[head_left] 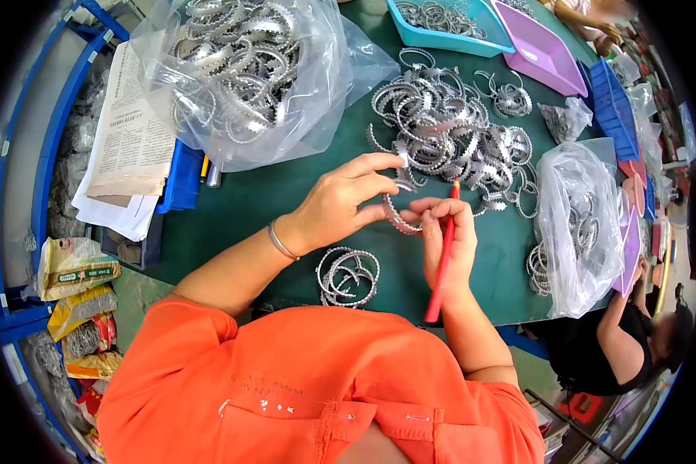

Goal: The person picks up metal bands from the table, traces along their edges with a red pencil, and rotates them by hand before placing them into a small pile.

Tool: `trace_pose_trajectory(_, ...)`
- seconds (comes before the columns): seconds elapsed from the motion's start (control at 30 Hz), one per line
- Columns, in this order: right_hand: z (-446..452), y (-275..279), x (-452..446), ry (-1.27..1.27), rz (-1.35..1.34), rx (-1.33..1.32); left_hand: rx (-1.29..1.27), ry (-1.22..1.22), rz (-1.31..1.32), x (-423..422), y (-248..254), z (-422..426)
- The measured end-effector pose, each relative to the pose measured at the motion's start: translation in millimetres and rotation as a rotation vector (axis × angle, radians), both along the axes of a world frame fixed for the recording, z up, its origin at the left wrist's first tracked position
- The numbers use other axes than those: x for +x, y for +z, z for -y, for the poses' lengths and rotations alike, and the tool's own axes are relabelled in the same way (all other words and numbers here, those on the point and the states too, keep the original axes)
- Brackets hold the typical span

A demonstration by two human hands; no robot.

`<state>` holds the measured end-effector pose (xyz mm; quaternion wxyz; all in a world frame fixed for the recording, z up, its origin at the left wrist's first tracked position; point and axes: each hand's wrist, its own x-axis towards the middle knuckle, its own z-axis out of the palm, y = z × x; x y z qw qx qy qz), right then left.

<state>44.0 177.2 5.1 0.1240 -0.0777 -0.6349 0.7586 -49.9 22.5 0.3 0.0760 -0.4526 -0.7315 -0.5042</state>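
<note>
Between my two hands is a curved silver metal band [398, 220] with a toothed edge. My left hand [342, 195], a bracelet at its wrist, is closed on the band's upper part with thumb and fingers. My right hand [452, 232] grips a long red pen-like stick [441, 276] that points away from me, and its fingertips touch the band's lower end. Just beyond lies a large heap of similar toothed bands [448, 127]. A few bands [348, 276] sit in a small pile close to my body.
Plastic bags of bands, one at the left [247, 85] and one at the right [576, 232], flank the green table [232, 209]. A teal tray [456, 39] and a purple tray [541, 50] stand beyond. Newspaper [127, 127] lies left. Another person [619, 340] sits at right.
</note>
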Motion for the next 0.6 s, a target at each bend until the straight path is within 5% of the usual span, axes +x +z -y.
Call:
trace_pose_trajectory(0.03, -0.9, -2.0, 0.9, 0.0, -0.003, 0.0, 0.003, -0.01, 0.006, -2.0, 5.9, 2.2)
trace_pose_trajectory(0.1, -4.4, -5.3, 4.1, -0.061, -0.23, 0.569, -0.012, 0.025, -0.003, -8.4, 14.0, 7.6)
trace_pose_trajectory(0.27, -2.7, -2.1, 10.5, 0.121, -0.279, 0.418, -0.088, 0.057, 0.427, 6.2, 29.9, 14.7)
trace_pose_trajectory(0.33, -1.3, 7.9, 14.0, 0.16, -0.004, 0.022, -0.074, 0.021, 0.454, 12.6, 26.5, 18.4)
trace_pose_trajectory(0.4, -4.0, 12.6, 14.8, 0.158, 0.037, -0.047, -0.035, 0.006, 1.028, 22.2, 26.9, 21.8)
trace_pose_trajectory(0.6, -8.9, 10.8, 18.2, 0.144, 0.018, -0.066, 0.058, 0.0, 1.221, 37.8, 27.0, 25.3)
